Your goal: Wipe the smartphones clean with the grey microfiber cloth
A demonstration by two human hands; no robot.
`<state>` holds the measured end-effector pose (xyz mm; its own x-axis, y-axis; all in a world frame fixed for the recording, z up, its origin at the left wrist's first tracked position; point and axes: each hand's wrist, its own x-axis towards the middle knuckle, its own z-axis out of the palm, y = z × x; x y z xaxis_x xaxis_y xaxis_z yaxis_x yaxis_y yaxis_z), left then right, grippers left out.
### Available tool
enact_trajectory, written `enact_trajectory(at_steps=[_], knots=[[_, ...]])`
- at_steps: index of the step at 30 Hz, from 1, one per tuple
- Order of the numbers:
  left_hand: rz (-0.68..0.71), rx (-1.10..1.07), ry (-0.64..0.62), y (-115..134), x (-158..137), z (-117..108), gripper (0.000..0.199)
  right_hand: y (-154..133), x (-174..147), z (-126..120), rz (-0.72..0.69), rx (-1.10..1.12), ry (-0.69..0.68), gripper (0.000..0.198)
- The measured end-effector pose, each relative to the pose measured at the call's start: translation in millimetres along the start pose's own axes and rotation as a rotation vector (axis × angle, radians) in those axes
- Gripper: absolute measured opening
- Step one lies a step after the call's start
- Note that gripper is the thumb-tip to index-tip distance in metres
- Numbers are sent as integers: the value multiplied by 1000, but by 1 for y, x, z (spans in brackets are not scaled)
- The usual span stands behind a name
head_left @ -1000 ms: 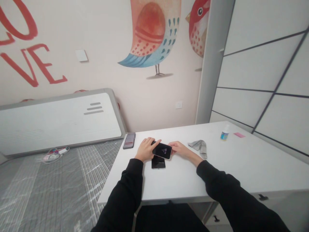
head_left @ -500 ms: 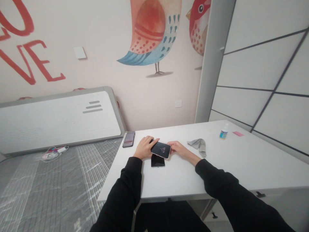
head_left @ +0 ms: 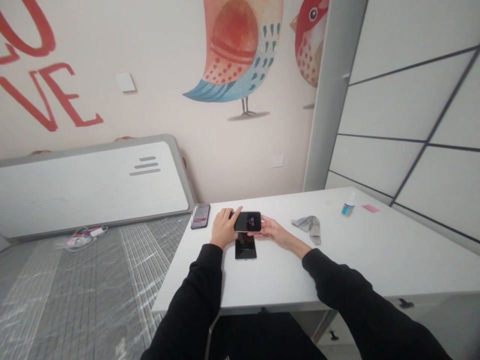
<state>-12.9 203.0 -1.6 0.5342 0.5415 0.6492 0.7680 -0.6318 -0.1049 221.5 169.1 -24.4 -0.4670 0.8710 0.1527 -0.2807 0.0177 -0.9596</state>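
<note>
On the near part of the white table, two bare hands hold a black phone up between them. The left hand has the phone's left end, with the thumb lying over the edge. The right hand has the right end, with some fingers tucked by the bottom edge. Each grip is closed around the phone, just as wide as the phone is thick. I cannot tell where all the fingers are, because some are hidden. The phone lies sideways with its screen showing, and a little clock on it is turned on its side.

Just below it in the view, a second phone lies flat on the table. The held phone hides its far end. Near the table's left edge is a third phone, partly blurred out in little squares.

To the right of the right hand is a crumpled gray cloth. Farther right stands a small bottle with a blue label, and just beside it lies a pink paper. Both arms wear black sleeves. A big painted bird is on the wall.
</note>
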Motion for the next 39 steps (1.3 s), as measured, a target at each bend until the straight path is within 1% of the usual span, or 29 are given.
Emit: enact_trajectory(at_steps=[7, 14, 20, 26, 31, 34, 36, 39], knots=[[-25, 15, -16, 2, 0, 2, 73, 1, 2, -1, -24, -12, 17, 66], [-31, -4, -5, 2, 0, 2, 73, 4, 4, -1, -47, -28, 24, 65], [15, -46, -11, 1, 0, 5, 73, 7, 5, -1, -62, -68, 49, 61], [33, -86, -16, -2, -1, 8, 76, 4, 1, 1, -92, -79, 16, 67], [30, -114, -21, -3, -2, 7, 79, 2, -1, 3, -114, -85, -8, 60], [14, -135, -22, -3, -2, 7, 80, 2, -2, 4, -125, -92, -13, 61], [5, -159, -29, -2, -2, 8, 81, 2, -1, 5, -138, -95, -8, 60], [-9, -205, -46, 1, -1, 9, 86, 0, -1, 5, -175, -98, 17, 52]])
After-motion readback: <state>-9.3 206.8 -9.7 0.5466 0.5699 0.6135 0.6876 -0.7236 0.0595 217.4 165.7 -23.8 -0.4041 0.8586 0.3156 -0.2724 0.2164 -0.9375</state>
